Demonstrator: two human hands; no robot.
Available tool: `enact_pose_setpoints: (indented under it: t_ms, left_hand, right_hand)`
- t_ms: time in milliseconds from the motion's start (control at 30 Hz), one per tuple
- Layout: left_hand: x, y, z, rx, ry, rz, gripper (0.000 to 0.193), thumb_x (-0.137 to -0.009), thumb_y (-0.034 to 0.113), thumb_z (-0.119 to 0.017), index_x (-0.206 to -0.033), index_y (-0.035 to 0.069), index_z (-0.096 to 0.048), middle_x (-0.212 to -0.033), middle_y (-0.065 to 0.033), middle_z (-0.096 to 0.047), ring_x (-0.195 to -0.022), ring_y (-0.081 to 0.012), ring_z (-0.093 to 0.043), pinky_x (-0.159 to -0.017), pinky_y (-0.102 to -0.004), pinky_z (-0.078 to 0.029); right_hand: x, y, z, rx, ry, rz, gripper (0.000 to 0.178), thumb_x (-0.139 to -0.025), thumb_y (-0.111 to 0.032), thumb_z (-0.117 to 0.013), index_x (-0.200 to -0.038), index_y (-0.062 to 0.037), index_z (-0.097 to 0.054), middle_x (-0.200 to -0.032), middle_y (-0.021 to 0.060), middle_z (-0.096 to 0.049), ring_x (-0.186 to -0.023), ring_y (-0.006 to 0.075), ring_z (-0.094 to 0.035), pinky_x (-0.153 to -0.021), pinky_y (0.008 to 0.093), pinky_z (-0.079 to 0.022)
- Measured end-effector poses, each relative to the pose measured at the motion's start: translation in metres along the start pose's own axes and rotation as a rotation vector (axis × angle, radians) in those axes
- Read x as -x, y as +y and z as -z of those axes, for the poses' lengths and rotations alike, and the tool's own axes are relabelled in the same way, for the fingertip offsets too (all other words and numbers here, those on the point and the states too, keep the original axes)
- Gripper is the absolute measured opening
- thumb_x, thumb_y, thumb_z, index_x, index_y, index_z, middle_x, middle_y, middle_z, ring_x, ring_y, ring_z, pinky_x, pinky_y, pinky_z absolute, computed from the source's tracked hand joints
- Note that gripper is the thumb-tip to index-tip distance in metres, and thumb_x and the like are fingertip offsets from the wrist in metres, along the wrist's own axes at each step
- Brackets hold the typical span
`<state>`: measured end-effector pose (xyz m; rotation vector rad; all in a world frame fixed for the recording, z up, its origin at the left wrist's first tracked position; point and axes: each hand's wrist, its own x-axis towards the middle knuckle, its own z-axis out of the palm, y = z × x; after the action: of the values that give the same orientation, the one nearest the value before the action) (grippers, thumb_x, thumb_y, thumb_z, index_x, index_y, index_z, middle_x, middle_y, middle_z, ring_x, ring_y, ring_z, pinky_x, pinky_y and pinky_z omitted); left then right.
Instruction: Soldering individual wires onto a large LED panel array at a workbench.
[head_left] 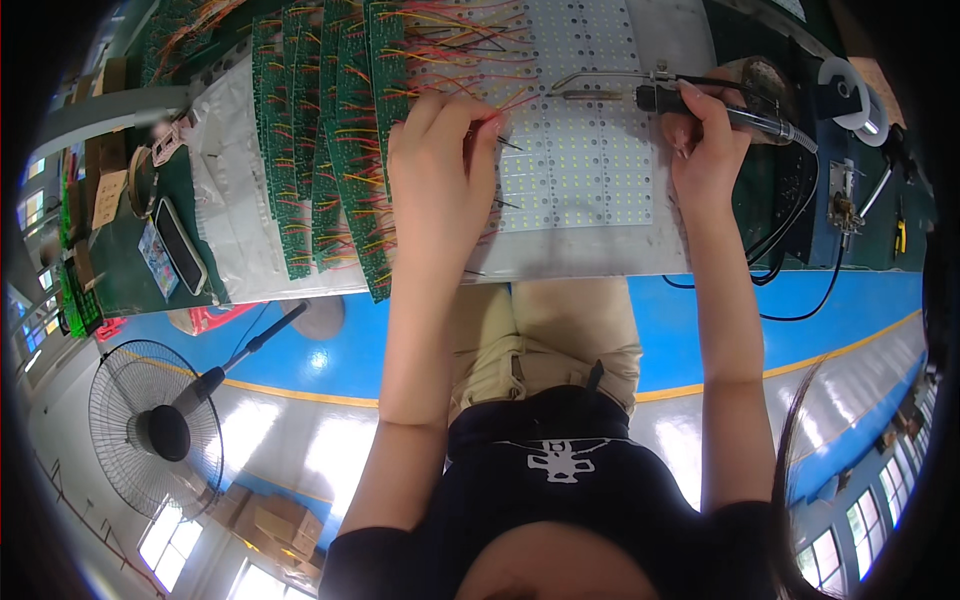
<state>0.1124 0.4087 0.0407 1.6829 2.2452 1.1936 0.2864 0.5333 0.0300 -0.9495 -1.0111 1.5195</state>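
Note:
My right hand [705,140] is closed around a soldering iron [655,99], its tip pointing left over a white LED panel [590,195]. A thin metal solder-feed tube [600,77] runs above the iron and bends down near its tip. At the panel's left side my left hand [440,170] pinches red and yellow wires [516,101], whose ends reach toward the tip. Whether the tip touches the panel I cannot tell. Black wires [509,143] stick out beside my left fingers. Several green circuit boards [350,190] with red and yellow wires overlap left of that hand.
A solder spool [838,90] and a metal iron stand [843,200] are at the right, with black cables [795,225] hanging over the table edge. Yellow-handled cutters [900,236] lie far right. A phone [180,245] lies at the left; a fan [160,430] stands below it.

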Motion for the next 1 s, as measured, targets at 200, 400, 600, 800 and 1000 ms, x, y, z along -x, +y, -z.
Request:
enact_pose_setpoints:
  t_ms: [200, 400, 600, 800, 1000]
  left_hand:
    - [-0.002, -0.001, -0.010, -0.055, 0.029, -0.024, 0.007, -0.074, 0.006, -0.064, -0.078, 0.003, -0.060, -0.070, -0.0065, -0.055, -0.058, -0.0189, -0.051, -0.058, -0.0296, -0.038]
    - [-0.001, -0.003, -0.013, -0.089, 0.041, -0.026, 0.007, -0.072, 0.009, -0.066, -0.075, 0.006, -0.060, -0.069, -0.0040, -0.055, -0.058, -0.0188, -0.051, -0.063, -0.0303, -0.036]
    - [0.000, -0.004, -0.013, -0.080, 0.049, -0.031, 0.007, -0.072, 0.009, -0.066, -0.075, 0.006, -0.061, -0.070, -0.0036, -0.056, -0.059, -0.0188, -0.051, -0.063, -0.0301, -0.036]
    - [0.000, -0.004, -0.014, -0.081, 0.063, -0.049, 0.006, -0.072, 0.010, -0.066, -0.075, 0.007, -0.061, -0.071, -0.0037, -0.057, -0.061, -0.0195, -0.052, -0.065, -0.0302, -0.036]
    - [0.001, -0.006, -0.017, -0.077, 0.069, -0.047, 0.006, -0.072, 0.009, -0.066, -0.075, 0.006, -0.061, -0.071, -0.0035, -0.057, -0.061, -0.0194, -0.052, -0.065, -0.0303, -0.036]
  right_hand:
    - [-0.001, 0.001, 0.002, 0.017, -0.025, 0.012, 0.012, -0.074, -0.007, -0.058, -0.077, 0.0017, -0.050, -0.060, 0.0034, -0.045, -0.041, 0.0093, -0.033, -0.041, 0.0241, -0.026]
    - [-0.001, 0.002, 0.004, -0.075, -0.056, 0.010, 0.009, -0.073, -0.001, -0.060, -0.070, 0.0025, -0.052, -0.065, 0.0048, -0.048, -0.044, 0.0087, -0.038, -0.039, 0.0222, -0.030]
    - [0.000, 0.002, 0.003, -0.050, -0.067, 0.005, 0.010, -0.073, -0.001, -0.061, -0.071, 0.0031, -0.052, -0.065, 0.0045, -0.048, -0.044, 0.0086, -0.038, -0.040, 0.0218, -0.030]
    - [-0.001, 0.003, 0.004, -0.060, -0.067, 0.000, 0.010, -0.073, -0.002, -0.061, -0.071, 0.0034, -0.053, -0.065, 0.0047, -0.048, -0.045, 0.0087, -0.039, -0.040, 0.0219, -0.030]
    - [-0.001, 0.003, 0.005, -0.055, -0.068, 0.008, 0.009, -0.073, -0.002, -0.061, -0.072, 0.0029, -0.053, -0.064, 0.0049, -0.049, -0.044, 0.0087, -0.039, -0.040, 0.0219, -0.030]
